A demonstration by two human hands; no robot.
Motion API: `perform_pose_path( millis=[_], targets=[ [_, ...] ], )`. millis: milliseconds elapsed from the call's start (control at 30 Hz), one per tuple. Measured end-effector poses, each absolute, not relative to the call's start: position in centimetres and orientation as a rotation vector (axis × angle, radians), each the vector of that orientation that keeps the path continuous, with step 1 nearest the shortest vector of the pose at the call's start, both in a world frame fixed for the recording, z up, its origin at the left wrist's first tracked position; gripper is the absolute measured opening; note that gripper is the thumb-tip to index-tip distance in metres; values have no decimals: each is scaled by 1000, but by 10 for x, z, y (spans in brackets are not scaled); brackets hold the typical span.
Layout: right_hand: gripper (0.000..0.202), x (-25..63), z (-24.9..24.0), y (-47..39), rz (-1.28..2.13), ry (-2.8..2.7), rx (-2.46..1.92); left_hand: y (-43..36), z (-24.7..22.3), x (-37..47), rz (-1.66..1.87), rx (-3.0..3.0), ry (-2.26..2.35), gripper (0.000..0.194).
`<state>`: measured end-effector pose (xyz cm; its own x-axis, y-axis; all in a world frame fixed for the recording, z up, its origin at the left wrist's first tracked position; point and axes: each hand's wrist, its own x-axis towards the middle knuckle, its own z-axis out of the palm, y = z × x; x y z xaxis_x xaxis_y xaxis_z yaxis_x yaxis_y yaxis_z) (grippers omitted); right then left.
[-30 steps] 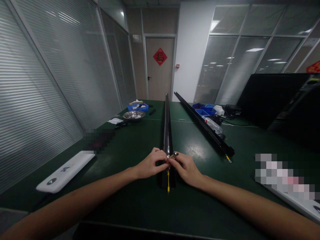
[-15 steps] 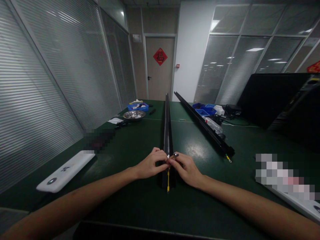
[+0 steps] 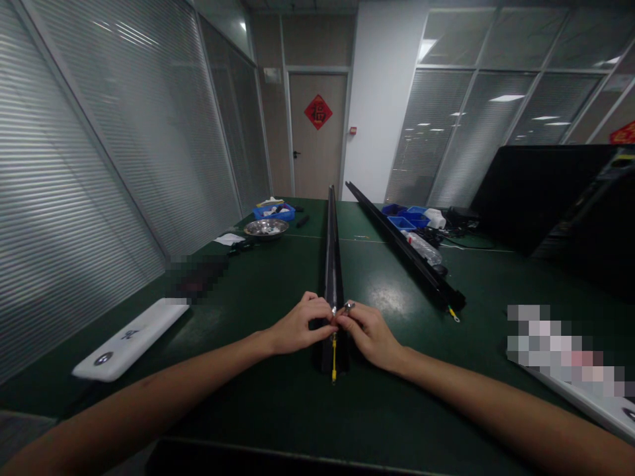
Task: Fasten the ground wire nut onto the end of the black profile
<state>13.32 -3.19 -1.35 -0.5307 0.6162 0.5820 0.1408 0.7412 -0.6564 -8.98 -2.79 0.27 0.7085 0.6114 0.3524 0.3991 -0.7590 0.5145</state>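
Note:
A long black channel-shaped rail (image 3: 331,264) runs away from me along the middle of the green table. Over its near end my left hand (image 3: 300,325) has thumb and fingers pinched together, and my right hand (image 3: 372,338) closes in from the other side, fingertips almost touching. What sits between the fingertips is too small to make out. A shiny metal bit (image 3: 349,307) shows at my right index finger; whether it is held or worn I cannot tell. Below the fingers, a yellow wire (image 3: 334,360) with a ring terminal lies along the rail's end.
A second black rail (image 3: 404,244) lies slantwise at right, beside blue bins (image 3: 415,216) and a plastic bottle (image 3: 424,248). At left are a white case (image 3: 131,337), a metal bowl (image 3: 266,229) and a blue basket (image 3: 274,212). A white object (image 3: 555,383), partly blurred, lies at right.
Both hands stay in the same place at the rail's near end. Only slight finger movement shows, with the metal bit at my right index finger turned a little.

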Motion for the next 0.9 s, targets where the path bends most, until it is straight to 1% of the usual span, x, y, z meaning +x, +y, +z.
perform_pose_path(
  millis=[167, 600, 733, 900],
  targets=[
    [24, 132, -13, -34, 678, -2066, -593, -28, 2, -91, 695, 2524, 782, 16],
    [26, 133, -12, -32, 673, -2072, -580, -28, 3, -91, 697, 2502, 803, 21],
    [23, 132, -12, -34, 666, -2066, -595, -28, 3, -91, 692, 2509, 785, 20],
    [25, 132, -12, -34, 667, -2066, -609, -28, 3, -90, 693, 2503, 795, 19]
  ],
)
